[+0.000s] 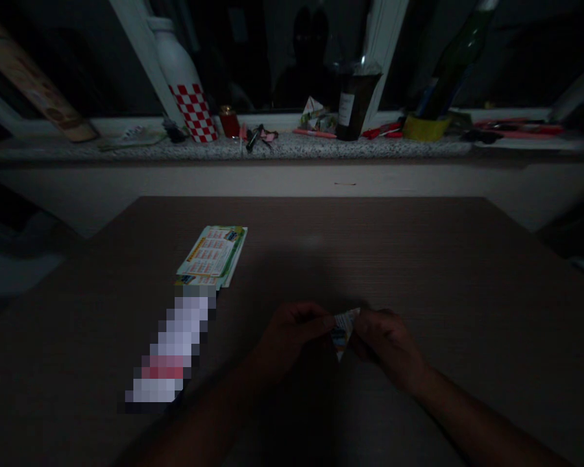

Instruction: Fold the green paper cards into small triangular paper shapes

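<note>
Between my two hands is a small folded paper triangle (341,332), printed, its tip pointing down toward me. My left hand (294,334) pinches its left corner between thumb and fingers. On the other side, my right hand (387,340) grips the upper right corner, fingers curled. Both hands are held low over the dark wooden table (418,259). To their left lies a stack of printed paper cards (211,253) with green edges and columns of small print. The dim light hides the finer folds of the triangle.
A blurred-out, pixelated rectangular object (175,344) lies left of my left forearm. Behind the table, a granite windowsill (292,148) carries a white bottle with red checks (192,97), a dark cup (354,104), a green bottle (450,65), a yellow tape roll (424,128) and small clutter.
</note>
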Tool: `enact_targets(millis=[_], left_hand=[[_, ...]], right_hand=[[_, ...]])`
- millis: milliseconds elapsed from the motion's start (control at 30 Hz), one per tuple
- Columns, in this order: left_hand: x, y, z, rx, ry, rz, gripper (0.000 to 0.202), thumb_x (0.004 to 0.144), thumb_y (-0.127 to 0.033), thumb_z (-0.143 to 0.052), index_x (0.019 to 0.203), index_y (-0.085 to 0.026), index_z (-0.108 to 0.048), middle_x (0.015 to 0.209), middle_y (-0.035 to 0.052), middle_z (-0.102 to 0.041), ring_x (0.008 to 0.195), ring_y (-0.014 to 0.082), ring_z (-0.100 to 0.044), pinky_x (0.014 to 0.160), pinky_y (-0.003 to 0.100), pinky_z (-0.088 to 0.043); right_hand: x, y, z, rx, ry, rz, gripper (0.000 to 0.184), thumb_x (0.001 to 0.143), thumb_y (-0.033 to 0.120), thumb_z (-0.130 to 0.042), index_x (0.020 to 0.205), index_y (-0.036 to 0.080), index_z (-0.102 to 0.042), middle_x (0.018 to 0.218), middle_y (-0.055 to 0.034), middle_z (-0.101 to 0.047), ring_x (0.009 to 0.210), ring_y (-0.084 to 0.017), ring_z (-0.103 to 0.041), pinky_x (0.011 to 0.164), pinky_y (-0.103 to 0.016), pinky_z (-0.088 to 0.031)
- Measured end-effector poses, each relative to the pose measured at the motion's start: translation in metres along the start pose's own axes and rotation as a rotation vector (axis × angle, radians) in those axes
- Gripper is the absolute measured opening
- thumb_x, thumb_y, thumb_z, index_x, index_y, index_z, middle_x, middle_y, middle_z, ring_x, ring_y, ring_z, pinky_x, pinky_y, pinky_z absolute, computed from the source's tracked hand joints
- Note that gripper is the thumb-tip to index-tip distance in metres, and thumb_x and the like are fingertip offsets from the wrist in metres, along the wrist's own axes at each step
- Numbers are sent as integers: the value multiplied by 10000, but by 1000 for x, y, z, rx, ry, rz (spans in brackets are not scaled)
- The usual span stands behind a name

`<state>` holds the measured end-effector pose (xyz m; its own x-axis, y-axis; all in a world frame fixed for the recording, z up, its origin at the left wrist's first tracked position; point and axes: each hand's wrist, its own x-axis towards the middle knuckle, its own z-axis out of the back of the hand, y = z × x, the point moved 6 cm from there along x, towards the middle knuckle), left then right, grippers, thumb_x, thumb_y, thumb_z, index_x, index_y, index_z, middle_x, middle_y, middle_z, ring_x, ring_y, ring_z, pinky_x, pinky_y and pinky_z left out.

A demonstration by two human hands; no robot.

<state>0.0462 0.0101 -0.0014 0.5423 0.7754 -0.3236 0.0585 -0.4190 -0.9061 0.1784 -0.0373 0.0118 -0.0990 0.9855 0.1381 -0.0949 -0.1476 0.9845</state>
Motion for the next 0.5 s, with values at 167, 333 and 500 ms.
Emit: enact_targets(millis=[167,333,500], left_hand=[[1,0,0,-31,2,-14,187,673,-316,-747,655,-143,-679,596,0,-612,546,100,-511,558,218,-382],[2,1,-1,-35,15,-14,183,666,-313,-754,662,-142,-688,605,3,-624,555,104,-523,570,223,-382],[3,2,2,-43,-1,-18,194,691,-319,-745,655,-143,-674,594,-7,-615,552,98,-520,569,220,-379]], right_hand=[[2,8,-6,-149,84,67,366,934,330,-470,644,181,-636,506,28,-493,453,-87,-441,426,-200,-326],[1,7,-7,-164,56,22,374,920,301,-477,587,182,-597,478,37,-470,425,-84,-414,417,-204,-300],[2,4,-6,-109,52,1,374,908,363,-499,603,183,-618,498,23,-516,445,-98,-454,443,-213,-340]])
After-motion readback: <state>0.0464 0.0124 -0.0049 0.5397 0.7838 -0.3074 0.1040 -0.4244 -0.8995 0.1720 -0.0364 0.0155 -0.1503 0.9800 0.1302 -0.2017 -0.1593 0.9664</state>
